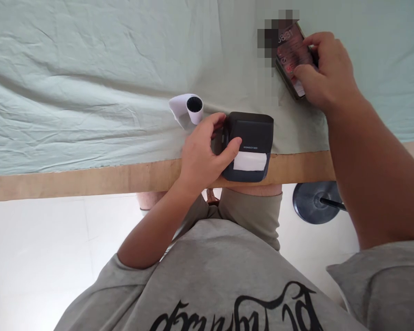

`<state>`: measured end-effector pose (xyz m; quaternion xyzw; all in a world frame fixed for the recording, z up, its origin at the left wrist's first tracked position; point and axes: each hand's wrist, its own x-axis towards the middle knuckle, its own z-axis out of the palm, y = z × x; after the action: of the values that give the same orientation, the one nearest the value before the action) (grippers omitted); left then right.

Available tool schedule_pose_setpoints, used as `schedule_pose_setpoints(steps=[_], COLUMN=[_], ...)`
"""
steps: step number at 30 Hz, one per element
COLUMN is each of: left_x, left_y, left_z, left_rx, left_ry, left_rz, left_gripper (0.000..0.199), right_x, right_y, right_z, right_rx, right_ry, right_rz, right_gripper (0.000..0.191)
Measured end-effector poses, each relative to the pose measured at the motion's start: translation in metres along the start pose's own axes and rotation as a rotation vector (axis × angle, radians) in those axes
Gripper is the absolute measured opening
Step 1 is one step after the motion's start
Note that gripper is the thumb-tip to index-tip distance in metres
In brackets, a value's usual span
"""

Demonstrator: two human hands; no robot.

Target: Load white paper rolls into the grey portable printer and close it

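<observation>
My left hand (207, 151) grips the left side of a small black label printer (253, 131), with the thumb on its top and the fingers curled at its far left edge. A strip of white paper (250, 161) shows at the printer's near side. The printer sits at the table's front edge, partly over the wooden border. Further off to the right, my right hand (327, 71) is closed on a smartphone (293, 59) by its right edge. The phone's screen is lit and shows the time; its far left part is pixelated. Beyond my left hand lies a white paper roll (195, 110) with a dark core and a loose end.
A pale green wrinkled cloth (89, 92) covers the table, with a bare wooden edge (72, 178) along the front. Below the table on the right is a round black stand base (313, 202) on the light floor.
</observation>
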<state>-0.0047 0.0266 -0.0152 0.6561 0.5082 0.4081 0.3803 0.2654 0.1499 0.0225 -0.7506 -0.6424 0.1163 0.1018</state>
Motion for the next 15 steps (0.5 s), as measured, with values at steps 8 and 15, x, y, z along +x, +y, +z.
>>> schedule_pose_setpoints(steps=[8,15], left_x=[-0.0002,-0.0003], left_y=[0.0000,-0.0003], left_z=[0.0002,-0.0004], left_rx=[-0.009,0.007], left_ry=[0.010,-0.003], left_rz=[-0.003,0.011], left_gripper=[0.039,0.039], right_x=[-0.0008,0.0004], right_y=[-0.0051,-0.0048], right_z=[-0.0011,0.0021], right_rx=[0.035,0.064], right_ry=[-0.014,0.010], right_rz=[0.041,0.041], right_gripper=[0.054,0.055])
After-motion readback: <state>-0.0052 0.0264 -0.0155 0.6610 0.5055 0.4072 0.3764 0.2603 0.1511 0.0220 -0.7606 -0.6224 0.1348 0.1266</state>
